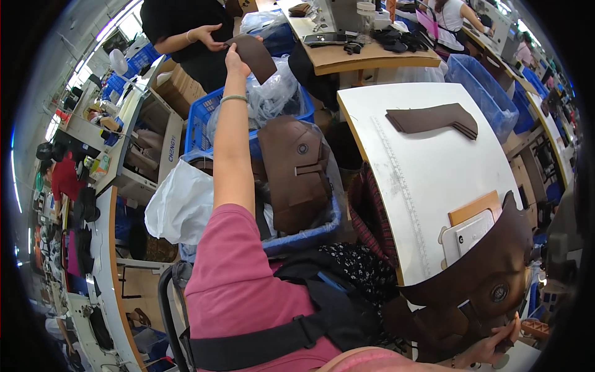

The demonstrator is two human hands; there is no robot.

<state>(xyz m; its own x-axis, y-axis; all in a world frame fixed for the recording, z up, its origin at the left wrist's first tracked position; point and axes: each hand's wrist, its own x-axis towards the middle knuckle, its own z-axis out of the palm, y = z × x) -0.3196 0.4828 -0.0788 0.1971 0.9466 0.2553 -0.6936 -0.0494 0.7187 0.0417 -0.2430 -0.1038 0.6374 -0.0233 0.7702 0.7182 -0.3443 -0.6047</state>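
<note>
My left arm is stretched far out over blue crates. At its end my left hand is closed on the edge of a curved brown leather piece. A person in black stands beyond it, one hand close to the same piece; whether that hand touches it I cannot tell. Low on the right, my right hand grips the lower edge of a large brown leather panel with a round emblem and a slot. That panel leans over the near end of the white table, partly covering a phone.
A stack of brown leather pieces lies on the white table. Left of the table, a lined blue crate holds similar leather panels. Behind it, another blue crate contains clear plastic. A wooden worktable stands at the back.
</note>
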